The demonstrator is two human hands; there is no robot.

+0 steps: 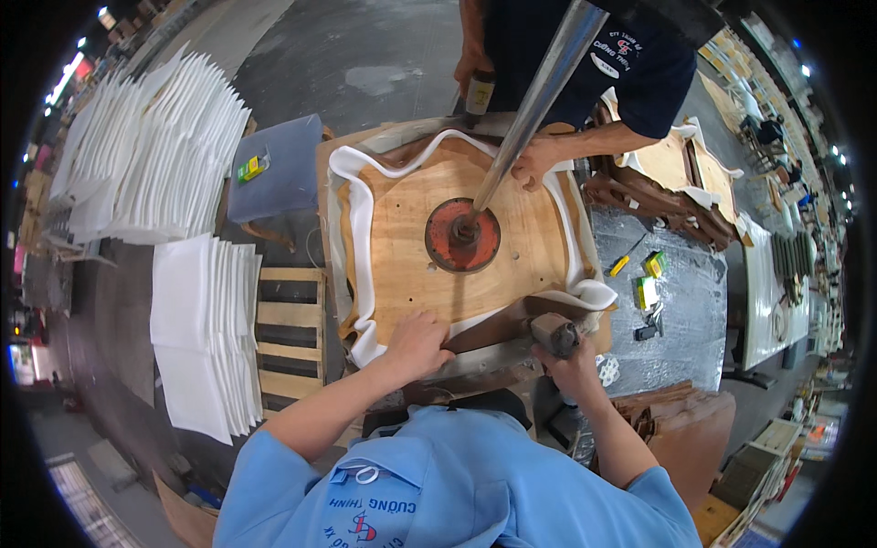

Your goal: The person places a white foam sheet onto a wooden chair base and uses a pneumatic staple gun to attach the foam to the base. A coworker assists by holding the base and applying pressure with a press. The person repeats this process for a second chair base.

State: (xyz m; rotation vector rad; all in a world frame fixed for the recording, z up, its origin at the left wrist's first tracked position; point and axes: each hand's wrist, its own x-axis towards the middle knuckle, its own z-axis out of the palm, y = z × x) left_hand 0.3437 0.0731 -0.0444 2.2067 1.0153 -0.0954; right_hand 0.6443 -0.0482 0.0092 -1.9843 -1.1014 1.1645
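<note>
Two bare hands, set apart, work at the near edge of a square wooden board (397,242). The board lies face up in the middle of the scene, bordered by wavy white padding (364,247). A red disc (440,239) sits on the board at the foot of a slanting metal pole (539,100). The left hand (418,349) rests on the near edge, left of a brown flap (489,331); whether its fingers pinch anything cannot be told. The right hand (571,363) is wrapped around a dark hand tool (554,335) at the near right corner. On the far side, a co-worker (585,73) in dark clothing holds a second tool (480,94) and places the other hand on the board's far right edge. To the left stand two stacks of white sheets (206,329), beside a slatted pallet (290,351). To the right, a plastic-covered tabletop (694,301) carries a yellow cutter (620,266) and small green-and-yellow boxes (647,292).
</note>
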